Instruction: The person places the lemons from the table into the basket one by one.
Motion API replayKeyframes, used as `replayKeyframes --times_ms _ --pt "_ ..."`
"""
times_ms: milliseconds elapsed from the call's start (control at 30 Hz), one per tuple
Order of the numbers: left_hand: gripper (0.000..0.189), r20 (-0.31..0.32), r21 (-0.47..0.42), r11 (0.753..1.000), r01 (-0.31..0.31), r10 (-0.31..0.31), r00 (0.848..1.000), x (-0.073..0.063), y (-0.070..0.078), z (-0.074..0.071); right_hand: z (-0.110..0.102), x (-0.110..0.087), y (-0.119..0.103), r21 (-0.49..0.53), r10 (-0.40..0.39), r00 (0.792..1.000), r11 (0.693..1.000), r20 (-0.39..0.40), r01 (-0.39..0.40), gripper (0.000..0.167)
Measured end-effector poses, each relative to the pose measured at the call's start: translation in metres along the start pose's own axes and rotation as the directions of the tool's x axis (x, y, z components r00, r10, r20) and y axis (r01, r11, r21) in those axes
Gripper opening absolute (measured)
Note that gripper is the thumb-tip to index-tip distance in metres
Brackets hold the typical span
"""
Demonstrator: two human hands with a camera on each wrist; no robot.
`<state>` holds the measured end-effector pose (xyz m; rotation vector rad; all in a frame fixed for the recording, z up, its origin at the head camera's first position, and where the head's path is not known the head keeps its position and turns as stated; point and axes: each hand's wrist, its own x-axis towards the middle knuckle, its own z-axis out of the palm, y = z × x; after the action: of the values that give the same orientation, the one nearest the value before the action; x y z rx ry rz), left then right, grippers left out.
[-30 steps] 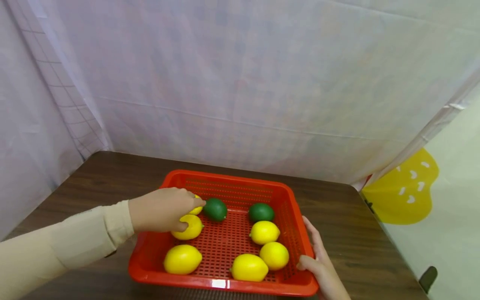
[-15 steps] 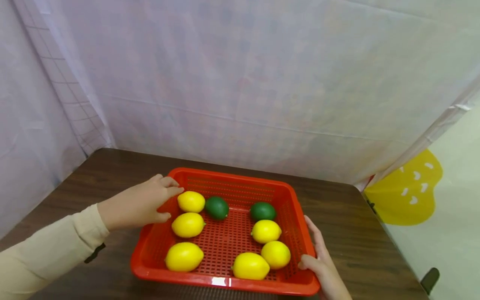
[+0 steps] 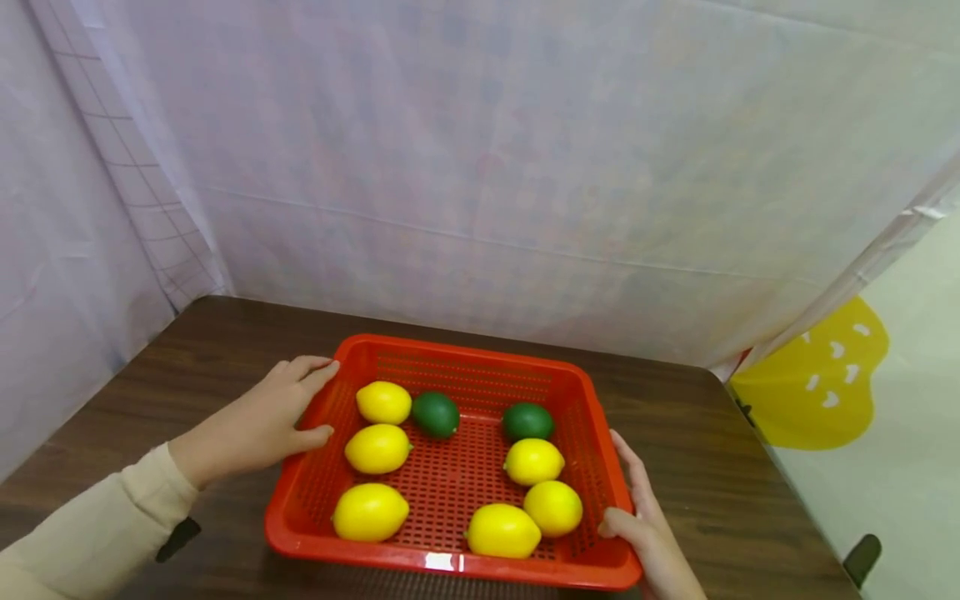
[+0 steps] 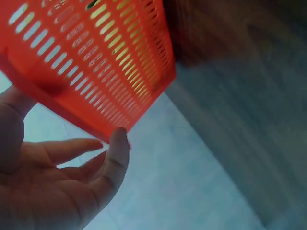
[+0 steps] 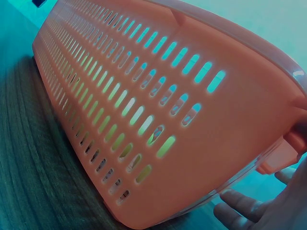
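A red plastic basket (image 3: 450, 500) stands on the table in the head view, with several yellow lemons (image 3: 377, 448) and two dark green limes (image 3: 436, 415) inside. My left hand (image 3: 255, 425) holds its left rim, the thumb over the edge and the other fingers along the outside. In the left wrist view the fingertips of that hand (image 4: 62, 182) meet the rim of the slotted basket (image 4: 96, 86). My right hand (image 3: 647, 533) grips the right rim near the front corner, thumb inside. The right wrist view shows the basket's slotted side (image 5: 201, 158) beside the right fingers (image 5: 240, 203).
The dark wooden table (image 3: 240, 350) extends around the basket. A pale cloth curtain (image 3: 480, 167) hangs behind it and at the left. At the right, a yellow shape with white marks (image 3: 825, 383) is on the pale wall.
My left hand has let go of a lemon at the back left, drawn out leftward and come to the basket's left rim. My right hand has stayed on the right rim.
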<state>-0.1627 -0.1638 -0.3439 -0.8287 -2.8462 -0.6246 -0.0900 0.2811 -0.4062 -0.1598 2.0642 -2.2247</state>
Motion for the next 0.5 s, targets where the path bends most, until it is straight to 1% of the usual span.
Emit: replayKeyframes --times_ms 67,133,233,300,400,433,500 --pt "0.077 -0.021 -0.061 0.998 0.016 -0.017 1.0 -0.001 -0.002 0.004 0.0 0.0 0.0 -0.006 -0.002 1.0 1.0 -0.002 0.002 0.103" --pt "0.078 -0.043 -0.14 0.99 0.023 -0.029 0.999 -0.002 -0.004 0.009 0.0 -0.001 0.0 -0.012 -0.004 1.0 1.0 -0.008 0.004 0.103" --pt "0.078 -0.078 -0.261 0.965 0.028 -0.05 0.996 -0.004 -0.008 0.015 -0.001 -0.001 -0.001 -0.011 -0.004 1.0 1.0 -0.008 0.004 0.103" --pt "0.079 -0.086 -0.339 0.94 0.037 -0.07 0.994 -0.006 -0.011 0.02 0.0 -0.001 -0.001 -0.006 0.0 1.0 1.0 -0.008 0.0 0.103" --pt "0.081 -0.079 -0.437 0.897 0.07 -0.115 0.99 -0.009 -0.014 0.026 -0.001 0.0 0.0 0.013 -0.003 1.0 1.0 0.005 0.003 0.103" --pt "0.081 -0.07 -0.466 0.881 0.084 -0.132 0.989 -0.01 -0.014 0.028 -0.001 -0.001 0.0 0.02 -0.002 1.0 1.0 0.007 0.002 0.103" --pt "0.083 -0.045 -0.529 0.841 0.116 -0.164 0.985 -0.012 -0.013 0.03 -0.001 -0.001 0.0 0.031 -0.005 1.0 1.0 0.016 0.005 0.103"
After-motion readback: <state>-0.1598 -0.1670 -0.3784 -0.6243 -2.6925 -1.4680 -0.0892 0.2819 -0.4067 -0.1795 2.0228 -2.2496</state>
